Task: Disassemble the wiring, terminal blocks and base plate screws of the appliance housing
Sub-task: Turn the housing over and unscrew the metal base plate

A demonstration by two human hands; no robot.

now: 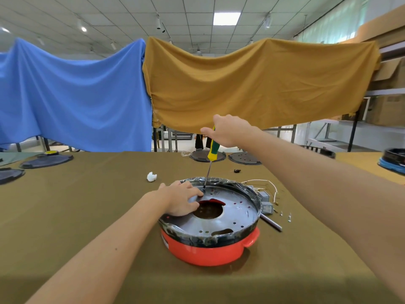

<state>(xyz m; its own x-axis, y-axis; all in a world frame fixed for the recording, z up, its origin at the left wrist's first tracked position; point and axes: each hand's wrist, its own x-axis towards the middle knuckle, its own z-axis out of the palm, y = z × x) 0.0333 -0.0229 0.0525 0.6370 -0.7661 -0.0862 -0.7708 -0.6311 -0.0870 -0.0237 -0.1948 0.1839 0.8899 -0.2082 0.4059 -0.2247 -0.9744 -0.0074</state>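
A round red appliance housing (208,251) lies upside down on the table, its grey metal base plate (236,213) facing up with a large centre hole. My right hand (228,130) grips the green-and-yellow handle of a screwdriver (213,150). The screwdriver's shaft runs down to a spot at the far rim of the plate. My left hand (182,200) rests flat on the plate's left side, fingers spread beside the screwdriver tip. Removed white wires (263,183), grey terminal blocks (266,202) and small screws (285,216) lie right of the housing.
An olive cloth covers the table (87,216). A white crumpled scrap (151,177) lies left of the housing, a thin rod (271,222) to its right. Dark round plates (46,161) sit along the far edge, and blue and yellow cloths hang behind.
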